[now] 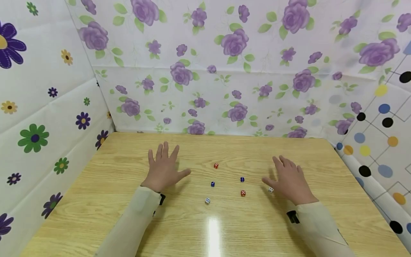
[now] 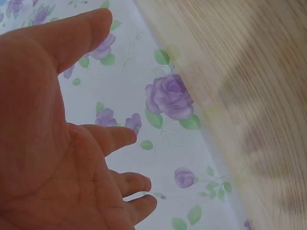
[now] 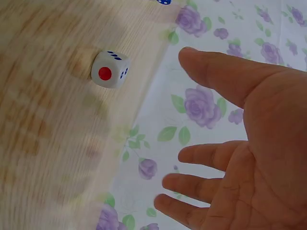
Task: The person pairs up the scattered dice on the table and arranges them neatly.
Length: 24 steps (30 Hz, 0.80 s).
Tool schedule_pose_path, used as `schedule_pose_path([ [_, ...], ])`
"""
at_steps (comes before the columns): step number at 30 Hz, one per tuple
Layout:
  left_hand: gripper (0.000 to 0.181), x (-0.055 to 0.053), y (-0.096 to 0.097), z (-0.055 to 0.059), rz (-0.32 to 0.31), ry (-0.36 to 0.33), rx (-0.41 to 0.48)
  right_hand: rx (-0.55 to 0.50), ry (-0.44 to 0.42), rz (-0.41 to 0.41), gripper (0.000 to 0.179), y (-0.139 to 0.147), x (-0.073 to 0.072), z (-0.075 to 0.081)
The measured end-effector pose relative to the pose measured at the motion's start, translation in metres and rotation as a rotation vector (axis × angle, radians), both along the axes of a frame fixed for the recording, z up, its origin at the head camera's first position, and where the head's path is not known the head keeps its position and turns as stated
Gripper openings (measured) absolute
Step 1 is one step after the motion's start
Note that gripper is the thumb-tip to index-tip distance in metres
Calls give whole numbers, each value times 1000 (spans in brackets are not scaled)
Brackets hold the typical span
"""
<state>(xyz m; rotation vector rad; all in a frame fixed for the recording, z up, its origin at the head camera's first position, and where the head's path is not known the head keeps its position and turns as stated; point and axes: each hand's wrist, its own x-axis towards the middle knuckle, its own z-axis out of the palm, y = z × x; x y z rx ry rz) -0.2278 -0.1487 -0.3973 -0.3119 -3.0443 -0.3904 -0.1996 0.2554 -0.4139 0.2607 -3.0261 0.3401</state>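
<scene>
My left hand [image 1: 163, 172] hovers over the left part of the wooden table, fingers spread and holding nothing. On the other side, my right hand [image 1: 290, 181] is also raised with fingers extended and an empty palm. Closest to the right thumb is a white die [image 1: 270, 190], partly covered by that hand in the head view; its red single dot faces the right wrist camera [image 3: 110, 69]. Between the hands lie a red die [image 1: 216, 165], a blue die [image 1: 213, 184], a second blue die [image 1: 242, 179], a second red die [image 1: 243, 193] and another white die [image 1: 207, 201].
The wooden table [image 1: 106, 185] reaches back to a flowered cloth wall [image 1: 212, 92]. Patterned cloth walls also stand at the left [image 1: 64, 135] and right [image 1: 382, 157]. A bright light reflection falls on the table near the front.
</scene>
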Motion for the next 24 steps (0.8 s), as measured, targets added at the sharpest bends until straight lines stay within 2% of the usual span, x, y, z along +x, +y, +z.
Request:
schedule_pose_path([
  [5,88,1,3,0,-24,-42,9,6,-57,-4,78,-1,2,1],
  [8,76,3,6,1,-54,-73,26,8,-90,-10,64,-2,3,3],
  [15,49,10,18,2,-139,-232,94,-16,-195,12,30,-1,8,6],
  [17,43,13,24,2,-190,-258,111,-12,-222,20,25,-1,9,6],
  [20,36,17,32,1,-308,-273,111,-2,-241,29,19,-1,10,6],
  [24,32,20,42,-6,-461,-309,105,1,-243,36,12,-1,9,4],
])
